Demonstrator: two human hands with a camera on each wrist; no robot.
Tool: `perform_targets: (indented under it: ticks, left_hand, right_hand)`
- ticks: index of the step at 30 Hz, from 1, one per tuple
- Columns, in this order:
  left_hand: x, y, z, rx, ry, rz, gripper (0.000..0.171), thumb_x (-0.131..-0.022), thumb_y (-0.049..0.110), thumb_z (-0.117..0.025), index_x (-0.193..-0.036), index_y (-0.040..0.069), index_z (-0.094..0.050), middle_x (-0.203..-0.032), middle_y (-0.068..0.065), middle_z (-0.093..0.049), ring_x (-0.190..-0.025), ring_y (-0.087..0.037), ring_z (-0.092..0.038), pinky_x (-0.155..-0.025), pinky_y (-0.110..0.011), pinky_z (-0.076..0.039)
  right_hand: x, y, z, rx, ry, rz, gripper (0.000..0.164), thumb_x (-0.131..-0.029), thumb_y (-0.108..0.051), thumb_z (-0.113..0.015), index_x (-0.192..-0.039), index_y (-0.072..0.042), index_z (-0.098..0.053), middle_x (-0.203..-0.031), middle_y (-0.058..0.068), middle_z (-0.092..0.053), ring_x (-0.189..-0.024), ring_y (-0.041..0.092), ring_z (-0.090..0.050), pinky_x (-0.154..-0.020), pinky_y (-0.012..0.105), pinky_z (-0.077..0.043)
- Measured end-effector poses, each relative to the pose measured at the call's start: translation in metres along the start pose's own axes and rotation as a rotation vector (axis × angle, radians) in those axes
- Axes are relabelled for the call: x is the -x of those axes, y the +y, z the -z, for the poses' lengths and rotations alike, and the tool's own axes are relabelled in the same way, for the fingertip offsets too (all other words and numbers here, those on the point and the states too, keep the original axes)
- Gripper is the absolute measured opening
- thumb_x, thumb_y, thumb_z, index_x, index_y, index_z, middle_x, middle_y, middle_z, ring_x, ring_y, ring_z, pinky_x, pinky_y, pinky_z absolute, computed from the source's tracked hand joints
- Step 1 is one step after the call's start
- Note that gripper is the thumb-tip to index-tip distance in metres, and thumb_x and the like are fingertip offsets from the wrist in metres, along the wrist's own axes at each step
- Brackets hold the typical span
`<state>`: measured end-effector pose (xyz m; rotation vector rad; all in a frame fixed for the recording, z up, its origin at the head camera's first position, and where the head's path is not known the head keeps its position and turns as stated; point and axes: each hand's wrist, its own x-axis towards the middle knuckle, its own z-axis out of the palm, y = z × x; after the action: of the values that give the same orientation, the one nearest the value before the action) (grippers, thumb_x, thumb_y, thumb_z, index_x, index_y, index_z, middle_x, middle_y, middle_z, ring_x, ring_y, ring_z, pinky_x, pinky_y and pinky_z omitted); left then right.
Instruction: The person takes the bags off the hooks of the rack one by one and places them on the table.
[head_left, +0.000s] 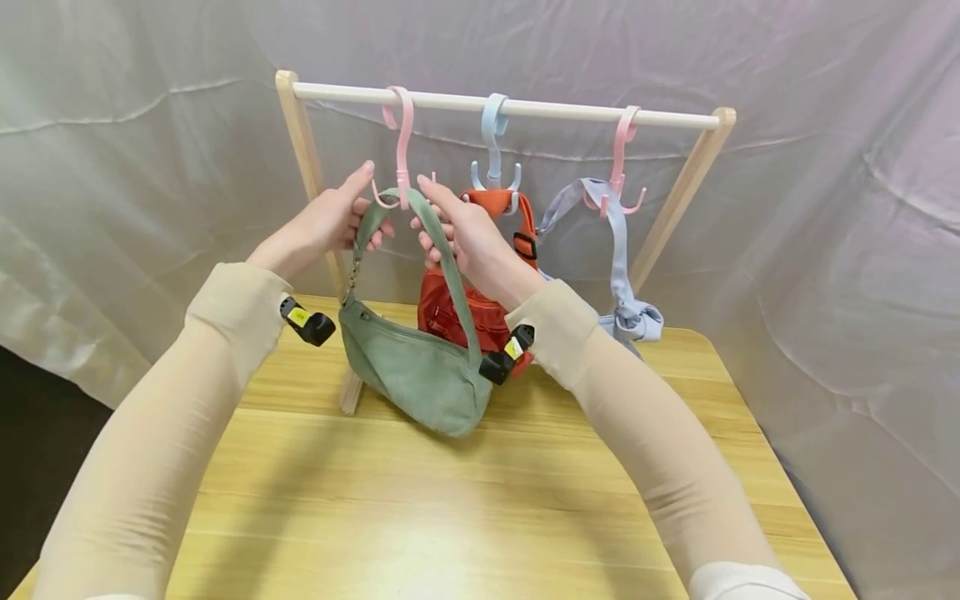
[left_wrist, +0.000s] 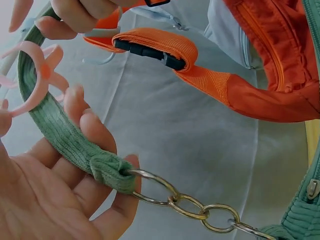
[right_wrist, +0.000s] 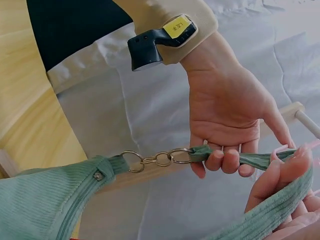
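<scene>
A green corduroy shoulder bag (head_left: 416, 375) hangs at the left of the rack, its strap (head_left: 453, 283) looped over a pink hook hanger (head_left: 402, 146). My left hand (head_left: 326, 223) curls its fingers round the strap's left side, just above the metal chain links (left_wrist: 190, 207). On the other side my right hand (head_left: 476, 242) holds the strap near its top, close to the hook. Both thumbs point up beside the hanger. In the right wrist view, the left hand's fingers (right_wrist: 230, 161) wrap the strap end by the chain.
A white rail (head_left: 555, 108) on wooden legs carries the hangers. Behind my right hand, an orange-red bag (head_left: 438, 304) hangs from a light blue hook (head_left: 492, 137). Farther right, a pale blue bag (head_left: 636, 321) hangs from another pink hook (head_left: 621, 150). The wooden table (head_left: 420, 500) lies below.
</scene>
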<state>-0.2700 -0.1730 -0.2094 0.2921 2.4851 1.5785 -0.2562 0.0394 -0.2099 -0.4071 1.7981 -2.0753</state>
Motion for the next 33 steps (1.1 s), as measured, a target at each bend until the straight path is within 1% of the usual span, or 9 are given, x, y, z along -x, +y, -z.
perform_targets:
  ticks: [5,10,14,17,20,24,25,27,33]
  left_hand:
    - [-0.002,0.003,0.005,0.025,-0.054,0.032,0.071,-0.1,0.071,-0.022,-0.085,0.016,-0.065,-0.07,0.008,-0.059,-0.07,-0.009,-0.052,-0.077,-0.03,-0.038]
    - [-0.003,0.005,0.011,0.097,-0.123,0.042,0.063,-0.103,0.066,-0.028,-0.079,0.018,-0.061,-0.066,0.008,-0.051,-0.068,-0.011,-0.046,-0.079,-0.032,-0.033]
    - [-0.003,0.006,0.015,0.158,-0.147,0.044,0.056,-0.104,0.061,-0.033,-0.076,0.019,-0.059,-0.061,0.008,-0.048,-0.066,-0.012,-0.045,-0.079,-0.032,-0.034]
    - [-0.003,0.006,0.017,0.189,-0.143,0.03,0.05,-0.105,0.056,-0.037,-0.08,0.019,-0.059,-0.062,0.009,-0.049,-0.064,-0.01,-0.043,-0.076,-0.031,-0.035]
    - [-0.003,0.007,0.016,0.238,-0.111,-0.001,0.042,-0.105,0.05,-0.043,-0.083,0.019,-0.06,-0.065,0.008,-0.05,-0.062,-0.009,-0.041,-0.073,-0.029,-0.037]
    - [-0.003,0.011,0.013,0.267,-0.026,-0.027,0.04,-0.103,0.042,-0.053,-0.075,0.017,-0.063,-0.062,0.007,-0.05,-0.059,-0.009,-0.04,-0.07,-0.028,-0.04]
    - [-0.002,0.012,0.013,0.26,-0.001,-0.031,0.041,-0.103,0.041,-0.055,-0.071,0.017,-0.063,-0.06,0.007,-0.048,-0.059,-0.009,-0.04,-0.069,-0.028,-0.04]
    - [-0.002,0.014,0.012,0.229,0.038,-0.034,0.039,-0.101,0.04,-0.059,-0.069,0.017,-0.065,-0.058,0.007,-0.048,-0.058,-0.009,-0.04,-0.069,-0.028,-0.041]
    - [0.001,0.02,0.009,0.091,0.119,-0.059,0.035,-0.098,0.041,-0.063,-0.07,0.021,-0.07,-0.056,0.009,-0.047,-0.06,-0.006,-0.04,-0.069,-0.025,-0.041]
  right_hand:
    - [-0.005,-0.003,-0.002,-0.013,0.025,-0.01,0.044,-0.099,-0.051,-0.058,-0.081,-0.012,-0.063,-0.059,-0.002,-0.052,-0.05,0.01,-0.044,-0.056,0.026,-0.043]
    - [-0.008,-0.006,-0.004,0.013,0.085,-0.026,0.045,-0.096,-0.053,-0.061,-0.077,-0.013,-0.062,-0.057,-0.003,-0.049,-0.047,0.009,-0.039,-0.054,0.026,-0.04]
    - [-0.01,-0.007,-0.005,0.028,0.113,-0.038,0.042,-0.095,-0.052,-0.063,-0.077,-0.015,-0.06,-0.063,-0.005,-0.047,-0.048,0.009,-0.034,-0.055,0.026,-0.037]
    - [-0.011,-0.007,-0.006,0.013,0.131,-0.043,0.038,-0.094,-0.05,-0.066,-0.079,-0.015,-0.06,-0.066,-0.005,-0.046,-0.049,0.009,-0.032,-0.054,0.026,-0.035]
    - [-0.012,-0.006,-0.007,-0.001,0.149,-0.045,0.037,-0.092,-0.049,-0.069,-0.078,-0.015,-0.061,-0.067,-0.005,-0.045,-0.049,0.008,-0.031,-0.054,0.026,-0.033]
    - [-0.012,-0.007,-0.008,0.0,0.163,-0.04,0.041,-0.089,-0.048,-0.072,-0.071,-0.014,-0.057,-0.062,-0.006,-0.04,-0.05,0.008,-0.028,-0.055,0.026,-0.032]
    - [-0.013,-0.007,-0.008,0.003,0.165,-0.039,0.042,-0.089,-0.048,-0.072,-0.07,-0.014,-0.056,-0.06,-0.006,-0.039,-0.051,0.008,-0.027,-0.055,0.026,-0.032]
    - [-0.012,-0.008,-0.008,0.01,0.176,-0.036,0.044,-0.089,-0.048,-0.073,-0.068,-0.013,-0.055,-0.056,-0.006,-0.035,-0.05,0.008,-0.026,-0.055,0.026,-0.032]
    - [-0.011,-0.009,-0.006,0.027,0.195,-0.015,0.043,-0.089,-0.044,-0.074,-0.067,-0.012,-0.056,-0.05,-0.007,-0.029,-0.049,0.008,-0.025,-0.053,0.025,-0.032]
